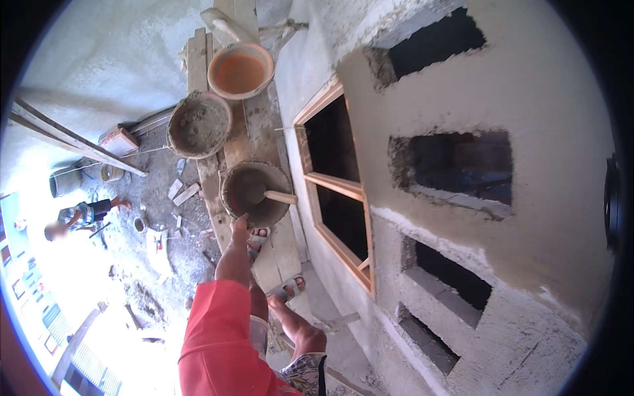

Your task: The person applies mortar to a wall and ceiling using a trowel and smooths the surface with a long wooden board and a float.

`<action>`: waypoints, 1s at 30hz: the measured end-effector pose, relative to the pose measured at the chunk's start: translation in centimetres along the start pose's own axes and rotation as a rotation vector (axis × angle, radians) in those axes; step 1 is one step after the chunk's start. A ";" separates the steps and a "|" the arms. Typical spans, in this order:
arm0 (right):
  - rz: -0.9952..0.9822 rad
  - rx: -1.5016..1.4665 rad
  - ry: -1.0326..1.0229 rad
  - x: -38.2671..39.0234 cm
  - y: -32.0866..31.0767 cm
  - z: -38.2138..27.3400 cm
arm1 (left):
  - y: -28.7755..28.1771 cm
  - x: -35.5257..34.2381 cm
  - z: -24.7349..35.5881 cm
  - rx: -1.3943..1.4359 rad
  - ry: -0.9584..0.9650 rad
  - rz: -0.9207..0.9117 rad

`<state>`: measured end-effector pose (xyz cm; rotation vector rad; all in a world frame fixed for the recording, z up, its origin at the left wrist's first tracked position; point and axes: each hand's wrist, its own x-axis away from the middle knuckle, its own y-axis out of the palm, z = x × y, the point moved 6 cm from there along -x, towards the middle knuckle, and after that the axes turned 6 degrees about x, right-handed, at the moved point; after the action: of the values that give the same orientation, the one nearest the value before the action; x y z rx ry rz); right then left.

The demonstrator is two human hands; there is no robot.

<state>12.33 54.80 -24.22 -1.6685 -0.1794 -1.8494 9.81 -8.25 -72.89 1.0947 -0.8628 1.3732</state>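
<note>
My left hand (240,228) reaches down at the end of a red sleeve. Its fingers close on the near rim of a mortar-crusted bucket (232,179), which stands on the planks. A tool with a pale wooden handle (281,197) rests in that bucket, the handle lying over the right rim; its head is hidden inside. Beyond it are a basin of grey mortar (200,125) and an orange basin (241,71), the latter holding what looks like brownish liquid. My right hand is out of view.
My sandalled feet stand on a plank platform (267,270) beside a plastered wall (449,105). The wall has a wooden window frame (335,188) and several rough openings. Another flat wooden piece (219,25) lies at the far end. Below left, a person (86,214) is on rubble-strewn ground.
</note>
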 end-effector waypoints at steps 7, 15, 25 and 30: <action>-0.053 -0.143 0.083 3.4 -0.5 10.6 | -1.0 2.6 3.6 -0.998 1.115 -0.464; 0.176 -0.161 -0.129 6.4 -0.4 9.4 | 1.6 10.7 5.5 -0.923 0.301 -0.345; 1.183 -0.538 -0.105 4.3 -17.7 25.0 | 1.0 32.6 11.8 -1.336 0.026 -0.216; 1.405 -0.737 -0.258 5.2 -28.0 24.6 | 4.2 38.5 12.2 -1.227 0.115 -0.282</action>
<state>18.34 87.28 -6.24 -1.6568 1.3552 -0.5882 9.34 -8.23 -32.27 0.1516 -1.1478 0.4509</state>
